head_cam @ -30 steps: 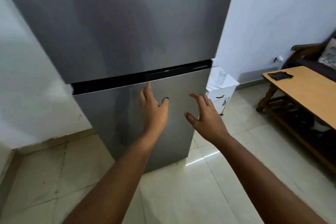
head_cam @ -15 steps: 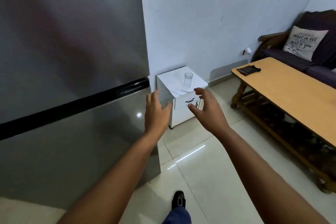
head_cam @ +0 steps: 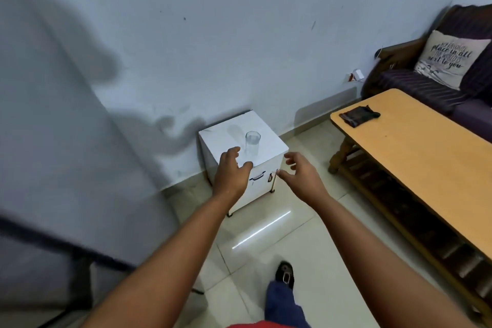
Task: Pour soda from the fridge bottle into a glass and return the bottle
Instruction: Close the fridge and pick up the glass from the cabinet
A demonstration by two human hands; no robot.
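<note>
We held both arms stretched forward in the middle of the frame. Our left hand was empty, with the fingers spread loosely and the thumb pointing to the right, and it appeared in front of the near edge of the small white cabinet. Our right hand was empty too, with the fingers curled a little and apart, and it appeared just right of the cabinet's front corner. Neither hand held anything. The glass stood upright on top of the cabinet, near its middle, just above and between our two hands in the picture; it looked clear and we could not tell if there was any liquid in it. The cabinet stood on the tiled floor against the pale blue wall. The grey fridge filled the left side of the frame, blurred, with its dark band running across the lower left. We did not see the soda bottle. At the right, a wooden table carried a dark wallet near its far end. In the upper right corner was a dark sofa with a printed cushion. At the bottom centre, our shoe and blue trouser leg showed on the floor.
</note>
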